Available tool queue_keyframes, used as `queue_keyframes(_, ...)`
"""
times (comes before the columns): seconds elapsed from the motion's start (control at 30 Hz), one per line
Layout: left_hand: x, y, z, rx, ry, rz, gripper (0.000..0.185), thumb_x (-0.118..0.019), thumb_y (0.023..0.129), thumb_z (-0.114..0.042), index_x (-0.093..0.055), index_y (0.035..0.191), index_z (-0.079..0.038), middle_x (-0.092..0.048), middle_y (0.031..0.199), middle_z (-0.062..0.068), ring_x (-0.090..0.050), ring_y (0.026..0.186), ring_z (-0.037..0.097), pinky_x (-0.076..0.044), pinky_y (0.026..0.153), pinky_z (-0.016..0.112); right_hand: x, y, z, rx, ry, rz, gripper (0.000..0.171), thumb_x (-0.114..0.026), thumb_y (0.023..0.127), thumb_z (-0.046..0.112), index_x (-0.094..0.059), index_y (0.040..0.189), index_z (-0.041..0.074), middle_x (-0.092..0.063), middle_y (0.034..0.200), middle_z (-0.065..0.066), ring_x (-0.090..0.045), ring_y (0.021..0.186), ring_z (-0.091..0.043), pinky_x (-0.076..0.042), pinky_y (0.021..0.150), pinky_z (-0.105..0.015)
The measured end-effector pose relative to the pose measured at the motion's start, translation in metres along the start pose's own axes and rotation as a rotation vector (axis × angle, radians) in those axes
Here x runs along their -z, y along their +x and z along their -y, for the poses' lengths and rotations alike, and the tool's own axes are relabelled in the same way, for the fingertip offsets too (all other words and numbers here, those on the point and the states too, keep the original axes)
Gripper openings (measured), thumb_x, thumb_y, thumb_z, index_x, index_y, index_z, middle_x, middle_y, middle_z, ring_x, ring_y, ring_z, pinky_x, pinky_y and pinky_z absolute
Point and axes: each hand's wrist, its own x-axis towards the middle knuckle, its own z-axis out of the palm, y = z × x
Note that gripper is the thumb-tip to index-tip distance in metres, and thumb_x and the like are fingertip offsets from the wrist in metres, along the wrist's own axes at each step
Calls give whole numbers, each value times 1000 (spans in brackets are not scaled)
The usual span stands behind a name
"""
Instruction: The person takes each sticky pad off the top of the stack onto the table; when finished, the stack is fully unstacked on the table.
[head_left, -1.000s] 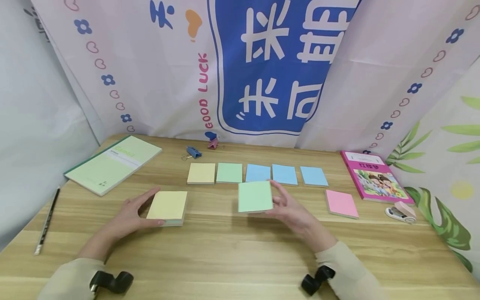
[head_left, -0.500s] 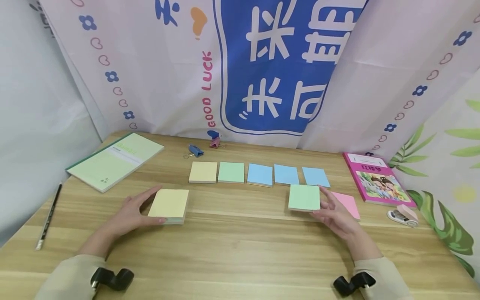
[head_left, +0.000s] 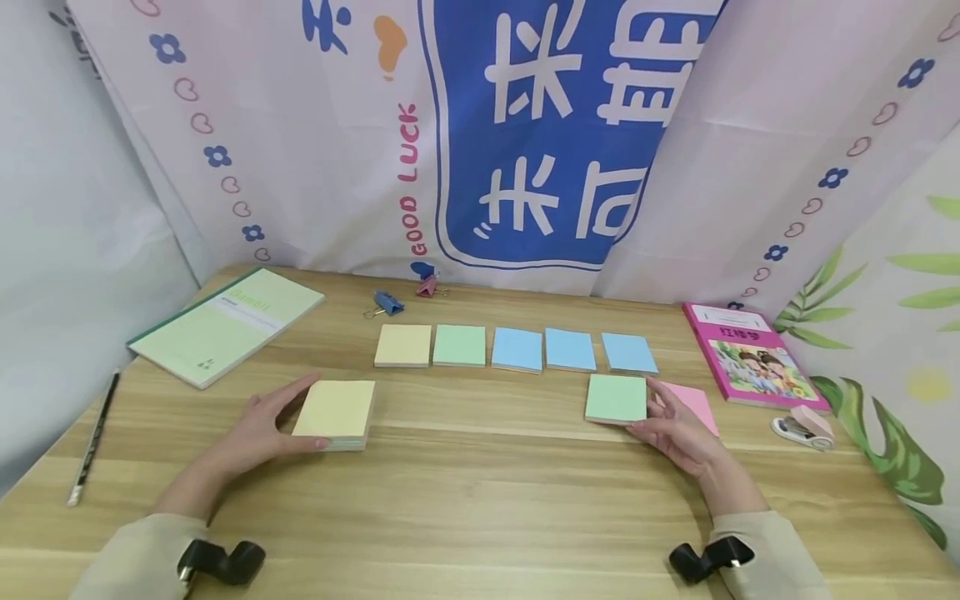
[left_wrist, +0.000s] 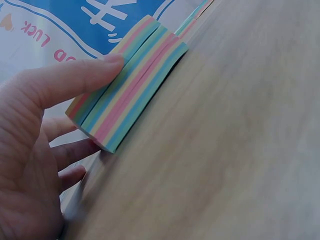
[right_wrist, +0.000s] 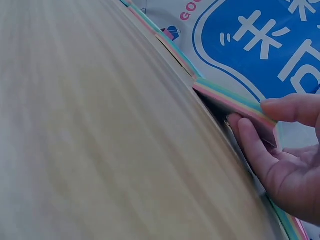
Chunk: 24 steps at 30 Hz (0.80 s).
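My left hand (head_left: pixel 262 429) grips a thick stack of sticky note pads (head_left: pixel 335 408) at the left of the table, yellow on top. In the left wrist view the stack's side (left_wrist: pixel 137 90) shows bands of pink, yellow, blue and green, with the thumb pressed on it. On the right, my right hand (head_left: pixel 686 437) pinches a thin sticky note pad (head_left: pixel 616 398) with a green top. The right wrist view has this pad (right_wrist: pixel 235 105) tilted, thumb on its edge and fingers beneath, its near side raised off the table. Behind that hand lies a pink pad (head_left: pixel 697 406), partly covered.
Further back runs a row of pads: yellow (head_left: pixel 403 346), green (head_left: pixel 459 345) and several blue ones (head_left: pixel 517 348). Binder clips (head_left: pixel 387 303) lie behind it. A notebook (head_left: pixel 228 325) and pencil (head_left: pixel 93 442) are at left; a pink book (head_left: pixel 757 358) and stapler (head_left: pixel 802 427) at right.
My right hand has carried the green-topped pad rightward from the middle and lowered it slightly, now in front of the pink pad. The left hand stays on its stack.
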Motion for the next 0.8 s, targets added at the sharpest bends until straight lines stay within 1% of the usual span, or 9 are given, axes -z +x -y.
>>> queue_keyframes(0.17,0,-3,2,16,-6,3,89,-71,67,-37,-25,135,-4,-25,133,26,-19,119,45,5,90,61,-3,-2,5,3,-122,-80,82,-44,77,-15,7,137,6,3,133,-35,-50,92,-17,-41,84,-32)
queue_keyframes(0.3,0,-3,1,19,-13,3,89,-71,67,-37,-24,135,-4,-25,133,27,-18,119,46,5,90,62,-7,-5,12,0,-211,-108,76,-46,82,-6,6,137,3,4,132,-36,-40,105,-24,-38,88,-36)
queue_keyframes(0.43,-1,-2,2,20,-6,1,89,-71,66,-37,-24,135,-4,-25,133,27,-19,119,46,4,90,62,-9,-8,17,-7,-244,-103,71,-45,87,3,5,137,2,-2,133,-32,-36,110,-26,-35,90,-39)
queue_keyframes(0.5,-1,-2,3,15,-4,1,89,-71,66,-37,-25,135,-4,-25,133,27,-19,119,46,4,90,62,-10,-10,20,-14,-233,-101,70,-45,89,7,5,137,2,-6,133,-31,-36,112,-27,-35,90,-39)
queue_keyframes(0.53,-1,-1,3,12,-4,0,89,-71,66,-37,-25,135,-4,-25,133,27,-19,119,46,4,90,62,-11,-12,21,-15,-228,-97,70,-44,89,9,6,136,1,-8,133,-31,-33,114,-30,-34,91,-40)
queue_keyframes(0.63,-1,-1,3,1,-4,-2,89,-72,66,-37,-25,134,-4,-26,132,27,-20,119,45,3,90,62,-16,-15,26,7,-253,-96,70,-44,90,13,7,135,-2,-15,128,-33,-38,113,-26,-32,92,-39)
queue_keyframes(0.7,-1,0,3,-5,-2,-4,89,-72,66,-37,-26,134,-3,-27,132,27,-21,119,45,3,90,62,-20,-18,31,37,-266,-87,69,-44,90,13,6,135,-3,-14,129,-32,-40,111,-20,-29,94,-39)
queue_keyframes(0.77,-1,0,3,-8,3,-6,89,-72,66,-37,-26,134,-4,-27,132,27,-21,119,45,3,90,62,-25,-19,36,68,-278,-67,68,-44,90,12,4,136,-2,-13,129,-32,-44,105,-11,-28,95,-37)
queue_keyframes(0.8,-1,0,4,-8,4,-6,89,-72,66,-37,-26,134,-4,-27,132,27,-21,119,45,3,90,62,-28,-19,39,83,-276,-46,67,-44,90,12,4,136,-1,-11,131,-32,-43,106,-11,-27,95,-37)
